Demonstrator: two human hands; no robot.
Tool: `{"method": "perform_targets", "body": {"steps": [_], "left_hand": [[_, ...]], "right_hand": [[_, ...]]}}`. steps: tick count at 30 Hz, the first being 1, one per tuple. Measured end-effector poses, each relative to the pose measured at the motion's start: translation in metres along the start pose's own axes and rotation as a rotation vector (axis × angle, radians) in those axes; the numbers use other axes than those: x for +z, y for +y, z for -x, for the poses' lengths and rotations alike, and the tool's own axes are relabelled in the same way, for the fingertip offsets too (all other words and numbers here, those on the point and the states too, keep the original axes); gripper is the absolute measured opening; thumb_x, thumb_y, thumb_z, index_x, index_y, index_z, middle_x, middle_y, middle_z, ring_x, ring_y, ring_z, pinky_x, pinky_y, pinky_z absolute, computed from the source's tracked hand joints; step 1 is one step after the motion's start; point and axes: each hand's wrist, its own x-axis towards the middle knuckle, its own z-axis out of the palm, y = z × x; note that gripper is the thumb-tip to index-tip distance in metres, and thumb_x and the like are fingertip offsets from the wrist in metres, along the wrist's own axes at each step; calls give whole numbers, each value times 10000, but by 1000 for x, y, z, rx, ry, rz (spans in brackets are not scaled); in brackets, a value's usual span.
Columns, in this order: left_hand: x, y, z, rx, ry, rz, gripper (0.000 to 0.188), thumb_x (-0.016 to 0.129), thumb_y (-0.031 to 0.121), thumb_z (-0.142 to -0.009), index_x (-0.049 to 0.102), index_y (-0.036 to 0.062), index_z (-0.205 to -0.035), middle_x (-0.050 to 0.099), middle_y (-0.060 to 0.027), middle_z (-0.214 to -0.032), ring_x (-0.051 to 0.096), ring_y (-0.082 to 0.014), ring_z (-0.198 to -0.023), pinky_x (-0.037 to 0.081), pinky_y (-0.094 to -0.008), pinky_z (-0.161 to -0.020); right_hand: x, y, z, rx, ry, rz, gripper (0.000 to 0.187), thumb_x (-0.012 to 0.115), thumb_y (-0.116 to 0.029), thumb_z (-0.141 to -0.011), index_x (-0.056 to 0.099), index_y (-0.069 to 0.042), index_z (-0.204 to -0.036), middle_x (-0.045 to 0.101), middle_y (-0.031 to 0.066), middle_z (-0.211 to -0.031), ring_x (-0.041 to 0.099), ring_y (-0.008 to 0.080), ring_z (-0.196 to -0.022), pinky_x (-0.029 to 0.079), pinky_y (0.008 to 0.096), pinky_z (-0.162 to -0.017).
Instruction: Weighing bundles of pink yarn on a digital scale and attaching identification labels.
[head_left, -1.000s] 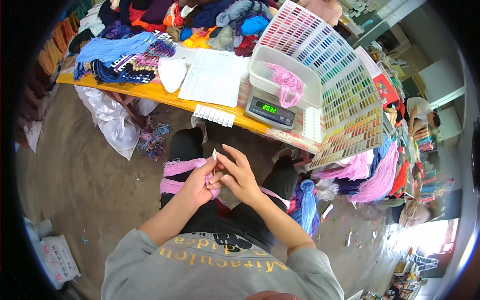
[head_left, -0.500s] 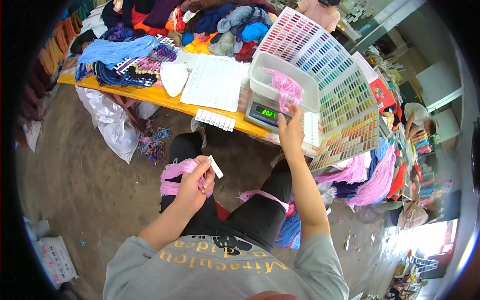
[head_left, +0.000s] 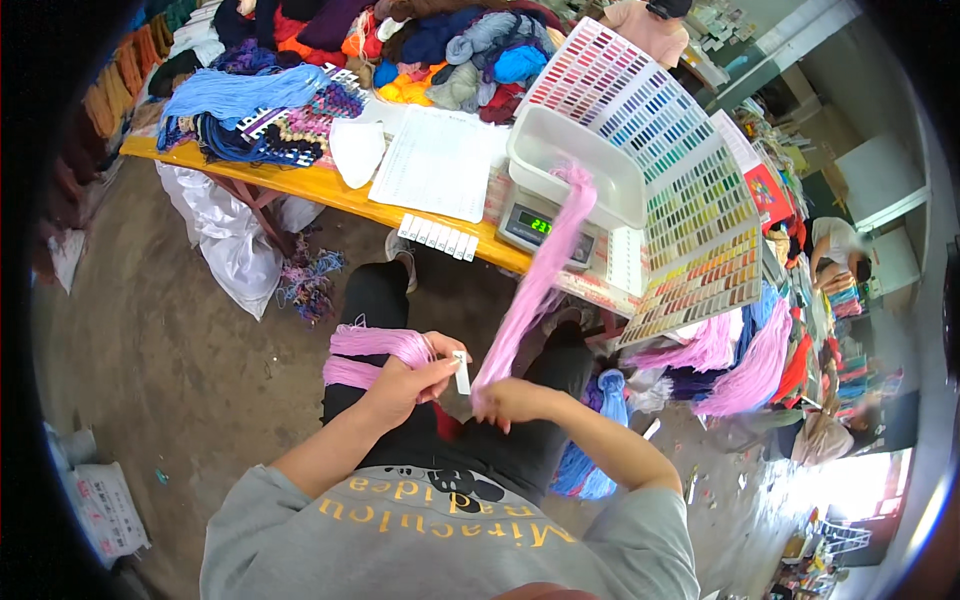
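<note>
My left hand (head_left: 398,392) is closed over my lap on a skein of pink yarn (head_left: 378,344), with a small white tag (head_left: 461,373) pinched at the fingertips. The skein drapes across my left thigh. My right hand (head_left: 515,401), just right of the tag, grips the end of a long pink yarn hank (head_left: 533,292). That hank stretches up over the table's front edge, its far end over the translucent plastic tray (head_left: 628,195). The tray sits on a digital scale (head_left: 522,222), whose green display is partly covered by the yarn.
A fanned colour sample card (head_left: 690,180) stands right of the tray. Left of the scale lie a paper sheet (head_left: 435,165), a row of white tags (head_left: 437,238) and piled yarn (head_left: 240,100). More yarn hanks (head_left: 755,350) hang at the right. Other people (head_left: 650,30) are further off.
My right hand has come from the tray down to my lap, pulling the pink hank out lengthwise. My left hand has shifted slightly right with its skein and tag.
</note>
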Motion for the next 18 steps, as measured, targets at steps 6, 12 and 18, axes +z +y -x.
{"method": "perform_targets", "body": {"steps": [6,12,18], "left_hand": [[9,13,-4,-115,-324,-171,71,604,36,-835,581,26,-901,427,-99,-1309,549,-58,-639,436,-179,-548],[17,6,-11,-245,-406,-370,74,637,89,-831,586,36,-840,552,-2,-772,478,-41,-583,385,-195,-498],[20,-4,-12,-22,-175,-239,96,611,109,-859,562,58,-923,497,54,-709,430,1,-592,324,-166,-496]], "right_hand": [[-32,-68,51,-52,52,-518,241,522,-226,-926,603,-11,-856,548,16,-585,531,86,-462,430,223,-436],[-55,-88,71,-4,149,-603,289,552,-260,-910,614,-3,-793,541,4,-588,504,74,-439,400,212,-408],[-29,-73,67,-184,75,-639,200,590,-200,-895,576,-4,-932,551,-12,-683,498,58,-542,388,215,-520]]}}
